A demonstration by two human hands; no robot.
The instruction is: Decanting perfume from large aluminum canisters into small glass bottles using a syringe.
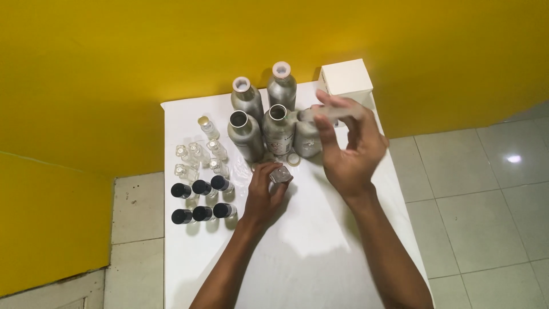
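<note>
My left hand point(264, 191) rests on the white table point(309, 252) with its fingers closed around a small clear glass bottle point(279, 174). Raised above the table, my right hand point(346, 143) tips a silver metal bottle point(309, 133), its neck pinched between thumb and fingers and slanted toward the small bottle. Three more silver bottles stand just behind: two open ones point(245, 134) point(277, 129) in front and capped ones point(247, 94) point(282, 83) at the back.
Several small clear glass vials point(197, 157) and several black-capped vials point(200, 200) sit on the table's left part. A white box point(346, 77) stands at the back right corner. Yellow wall behind, tiled floor to the right.
</note>
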